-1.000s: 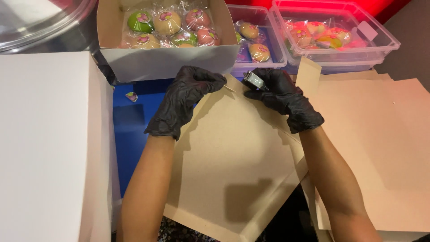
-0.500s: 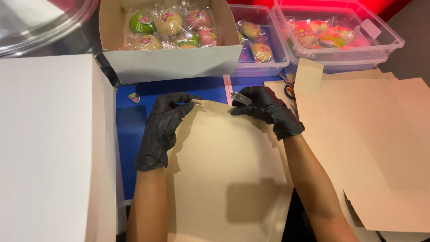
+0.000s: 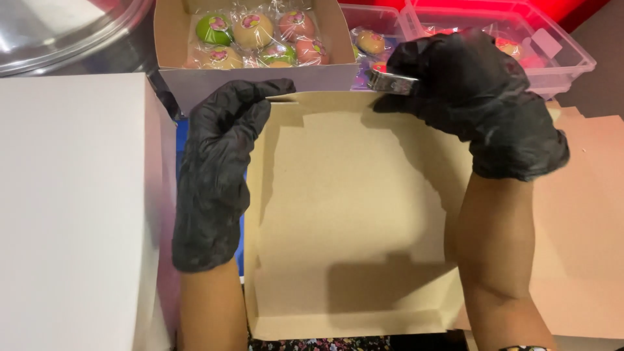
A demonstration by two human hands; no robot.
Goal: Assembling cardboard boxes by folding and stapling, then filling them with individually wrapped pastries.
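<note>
Since half a second ago, both hands have risen toward the top of the view and the flat brown cardboard box blank (image 3: 354,214) has come up with them, its side flaps now starting to stand. The left hand (image 3: 218,172), in a black glove, lies along the blank's left flap with its fingertips pinching the far left corner. The right hand (image 3: 478,101), also gloved in black, is clenched around a small silver metal stapler (image 3: 392,82) held at the far edge of the blank, just right of the middle.

As a judgement, the folding is at an early stage: the base panel lies flat, the far wall is being raised, the near flap still lies down and no corner looks fastened.

Counted: one blank in hand; more flat brown blanks (image 3: 582,214) lie to the right, their number unclear. One open white cardboard box (image 3: 253,77) beyond holds six wrapped round sweets showing. Two clear plastic tubs (image 3: 559,55) sit behind the right hand. One closed white box (image 3: 71,208) stands at left on the counter.
</note>
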